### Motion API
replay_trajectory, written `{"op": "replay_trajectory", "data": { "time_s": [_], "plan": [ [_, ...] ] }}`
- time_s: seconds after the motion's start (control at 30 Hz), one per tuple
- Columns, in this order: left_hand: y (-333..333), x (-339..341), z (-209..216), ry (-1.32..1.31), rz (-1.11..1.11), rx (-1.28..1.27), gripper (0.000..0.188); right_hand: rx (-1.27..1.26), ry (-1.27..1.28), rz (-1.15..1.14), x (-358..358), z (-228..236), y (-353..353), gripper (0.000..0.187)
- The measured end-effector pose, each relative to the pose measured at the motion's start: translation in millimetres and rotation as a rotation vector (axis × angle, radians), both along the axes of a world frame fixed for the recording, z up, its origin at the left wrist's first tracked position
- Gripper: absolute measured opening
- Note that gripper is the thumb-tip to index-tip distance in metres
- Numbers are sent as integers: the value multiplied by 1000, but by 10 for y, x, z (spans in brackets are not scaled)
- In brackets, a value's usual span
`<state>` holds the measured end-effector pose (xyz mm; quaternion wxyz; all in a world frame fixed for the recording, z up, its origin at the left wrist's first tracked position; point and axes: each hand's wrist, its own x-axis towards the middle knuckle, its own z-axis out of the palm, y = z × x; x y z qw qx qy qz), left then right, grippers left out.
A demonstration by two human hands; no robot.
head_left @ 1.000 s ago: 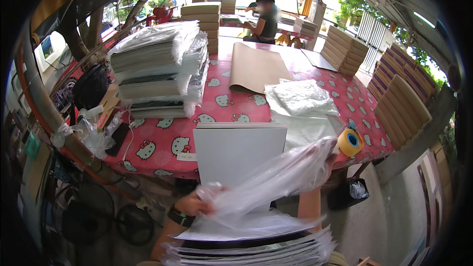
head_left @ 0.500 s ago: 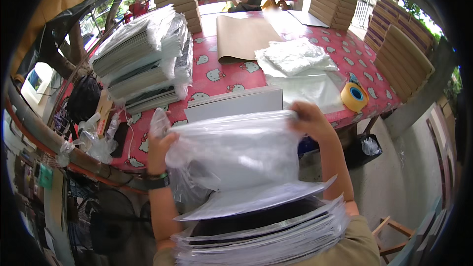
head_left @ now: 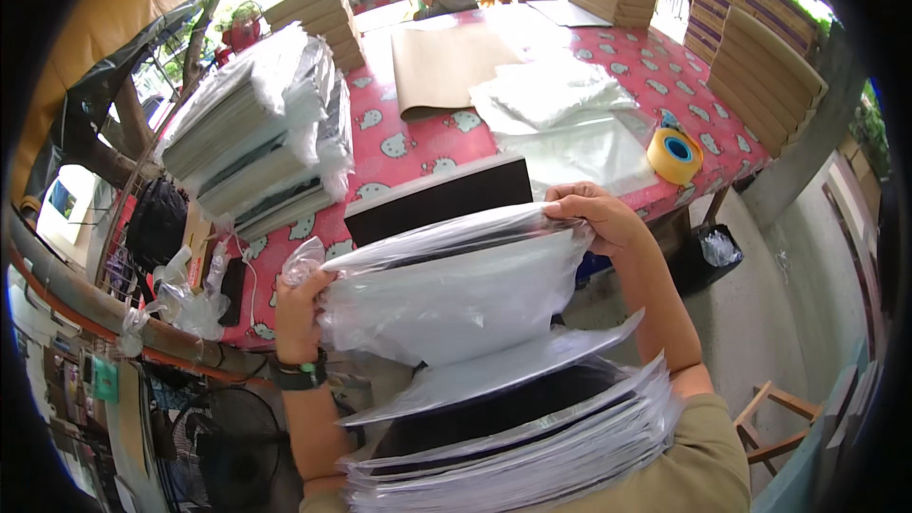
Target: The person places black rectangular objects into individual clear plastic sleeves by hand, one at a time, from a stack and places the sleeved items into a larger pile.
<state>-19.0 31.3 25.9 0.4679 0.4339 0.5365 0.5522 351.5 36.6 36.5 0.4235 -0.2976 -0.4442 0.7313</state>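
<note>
Both my hands hold up a clear plastic bag (head_left: 446,299) with pale flat sheets showing through it. My left hand (head_left: 302,309) is closed round the bag's left upper corner, where bunched plastic sticks up past the fingers. At the opposite corner, my right hand (head_left: 600,217) pinches the bag's edge between thumb and fingers. Just beyond the bag, a thick white-edged slab with a black front face (head_left: 442,198) stands at the table's near edge; its lower part is hidden. Below the bag, close to my body, lies a stack of plastic-wrapped sheets (head_left: 518,461), some black.
Wrapped stacks (head_left: 256,123) sit on the left of the pink patterned table (head_left: 380,138). Brown paper (head_left: 446,66), loose plastic bags (head_left: 556,95) and a yellow tape roll (head_left: 674,154) lie farther right. A black bin (head_left: 708,252) and a fan (head_left: 228,437) stand below. People are at the back.
The slab's front face looked white before and shows black now. My right hand has come into a clearer pinch on the bag's edge, and the bag's top now slants more. The view has shifted slightly.
</note>
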Motion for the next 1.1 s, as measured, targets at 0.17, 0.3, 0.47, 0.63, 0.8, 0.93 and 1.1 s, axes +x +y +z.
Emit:
{"op": "replay_trajectory", "data": {
  "time_s": [0.17,0.3,0.47,0.63,0.8,0.93,1.1],
  "plan": [
    [-20,-220,-463,-237,-270,-315,11,-143,-30,-153,-43,-522,-46,19],
    [-270,-143,-1053,-320,-252,-423,6,-182,-86,-283,146,-1429,-234,14],
    [-625,-195,-2084,-473,-209,-540,7,-299,-41,-383,56,-2232,-711,14],
    [-855,-237,-2601,-414,-233,-431,19,-2,-863,-786,-195,-2958,-681,15],
    [-831,-215,-2788,-138,-107,-400,22,-36,-1330,-757,-181,-3437,-508,15],
    [-825,-335,-3242,433,49,-421,26,7,-1445,-710,-98,-3437,-508,16],
    [-855,-657,-3447,1023,254,-432,29,261,-1146,-925,16,-2516,-417,16]
  ]
}}
